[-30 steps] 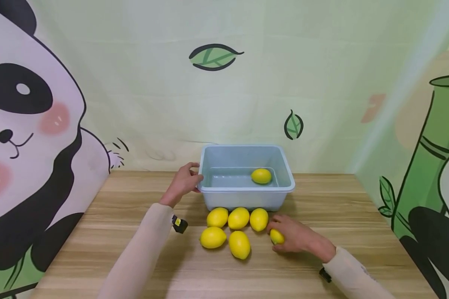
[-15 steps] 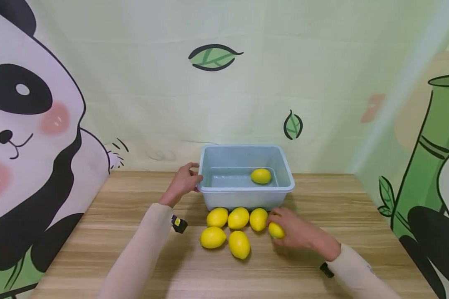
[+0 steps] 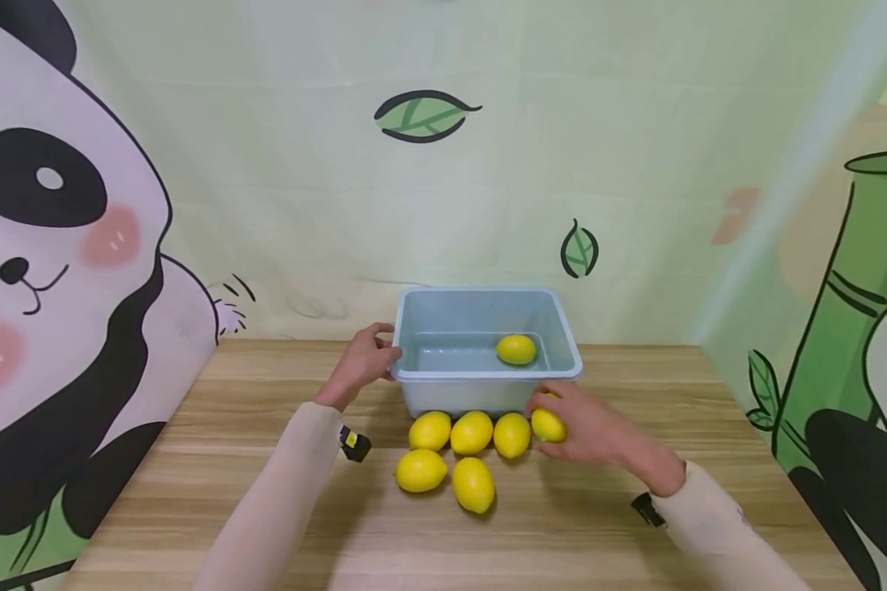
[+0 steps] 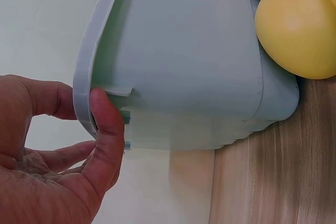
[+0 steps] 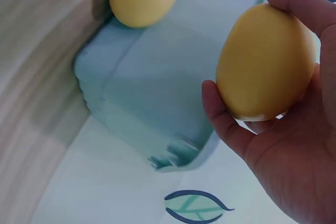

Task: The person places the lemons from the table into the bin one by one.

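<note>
My left hand [image 3: 362,361] grips the left rim of a light blue plastic bin [image 3: 480,390]; in the left wrist view its fingers and thumb pinch the rim [image 4: 83,72]. Between the thumb and fingers of my right hand [image 3: 591,427] is a yellow lemon [image 3: 548,425], raised off the table in front of the bin's right front corner. The right wrist view shows this lemon [image 5: 268,64] large, with the bin [image 5: 152,77] behind it. One lemon [image 3: 516,350] lies inside the bin on the right. Several others, such as the front one [image 3: 474,485], lie on the table before the bin.
The bin stands at the back of a wood-grain table [image 3: 429,550], close to a green cloth backdrop [image 3: 303,205] printed with a panda and leaves. Three lemons sit in a row along the bin's front wall, the middle one [image 3: 471,432] among them, with two nearer me.
My right hand has lifted the lemon from the table and carried it up and forward toward the bin's front right. The left hand and the bin have stayed in place.
</note>
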The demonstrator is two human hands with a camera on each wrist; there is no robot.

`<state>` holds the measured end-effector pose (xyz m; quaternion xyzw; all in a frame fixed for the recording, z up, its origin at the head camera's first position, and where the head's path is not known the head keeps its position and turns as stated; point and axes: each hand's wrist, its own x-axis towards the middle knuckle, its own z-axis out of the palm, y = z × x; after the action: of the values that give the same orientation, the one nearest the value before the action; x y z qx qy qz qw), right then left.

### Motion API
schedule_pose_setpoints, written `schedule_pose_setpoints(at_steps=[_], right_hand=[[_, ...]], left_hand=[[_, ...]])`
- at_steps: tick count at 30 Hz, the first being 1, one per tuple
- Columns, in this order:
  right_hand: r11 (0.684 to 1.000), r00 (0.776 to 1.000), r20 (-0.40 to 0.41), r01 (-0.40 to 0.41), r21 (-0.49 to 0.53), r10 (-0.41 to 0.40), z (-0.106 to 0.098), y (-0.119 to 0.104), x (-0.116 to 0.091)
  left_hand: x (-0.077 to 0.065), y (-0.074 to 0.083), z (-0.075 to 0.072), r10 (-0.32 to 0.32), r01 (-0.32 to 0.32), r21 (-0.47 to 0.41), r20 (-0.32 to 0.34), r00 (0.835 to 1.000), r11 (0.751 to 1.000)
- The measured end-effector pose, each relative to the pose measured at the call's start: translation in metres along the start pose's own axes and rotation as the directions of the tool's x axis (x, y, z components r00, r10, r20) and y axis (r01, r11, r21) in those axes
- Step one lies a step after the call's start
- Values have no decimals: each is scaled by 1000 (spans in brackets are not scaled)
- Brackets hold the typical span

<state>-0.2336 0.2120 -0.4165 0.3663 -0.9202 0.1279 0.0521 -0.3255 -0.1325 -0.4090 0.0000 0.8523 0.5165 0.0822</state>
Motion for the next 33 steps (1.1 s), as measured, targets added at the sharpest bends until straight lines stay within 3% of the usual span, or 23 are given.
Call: schedule_pose_setpoints(at_steps=[8,18,33], right_hand=[[999,993,-115,25,-22,-27,-20,3,11],[1000,985,-173,24,10,-22,-41,7,31],[1000,987,-160,14,4,-13,-63,11,70]], left_hand=[[0,1,-1,7,-7,16,-6,1000,1000],[0,0,-1,13,-13,13,-4,1000,1000],[-1,1,0,19,-19,6,-1,1000,1000]])
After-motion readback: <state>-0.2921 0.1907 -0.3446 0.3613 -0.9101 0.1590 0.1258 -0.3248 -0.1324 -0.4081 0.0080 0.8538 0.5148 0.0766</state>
